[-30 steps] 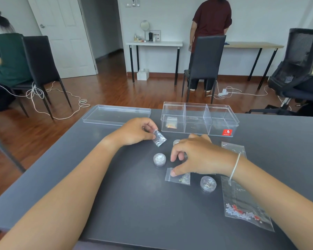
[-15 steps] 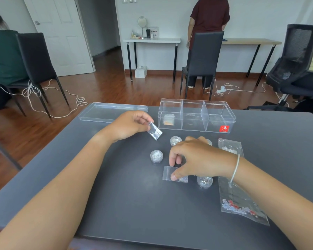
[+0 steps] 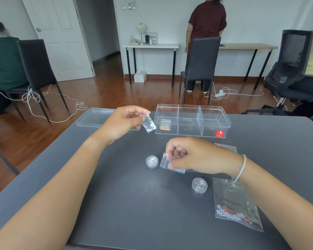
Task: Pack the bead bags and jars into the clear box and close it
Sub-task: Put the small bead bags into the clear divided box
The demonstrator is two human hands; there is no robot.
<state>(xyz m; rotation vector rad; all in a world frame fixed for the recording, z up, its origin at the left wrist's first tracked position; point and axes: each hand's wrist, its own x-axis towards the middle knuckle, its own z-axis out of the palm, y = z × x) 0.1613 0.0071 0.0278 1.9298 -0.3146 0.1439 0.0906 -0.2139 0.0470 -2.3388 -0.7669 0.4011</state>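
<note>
The clear three-compartment box (image 3: 213, 112) stands open at the table's far edge, with a small bag of gold beads (image 3: 165, 124) in its left compartment. Its clear lid (image 3: 92, 117) lies to the left. My left hand (image 3: 122, 120) holds a small bag of white beads (image 3: 149, 123) just left of the box. My right hand (image 3: 193, 156) pinches another small clear bag (image 3: 165, 162) lifted off the table. Two small round jars (image 3: 152, 161) (image 3: 199, 185) sit on the table. A larger bag of red and white beads (image 3: 233, 204) lies at the right, and another bag (image 3: 226, 147) shows behind my right hand.
The dark grey table (image 3: 116, 204) ends just behind the box. Beyond it are a wooden floor with white cables, black chairs (image 3: 200, 67) (image 3: 36, 69), two far desks, a standing person in a maroon top and a seated person in green at the left.
My left hand has carried its bag up and toward the box. My right hand has picked the flat bag off the table. The camera view has tilted slightly.
</note>
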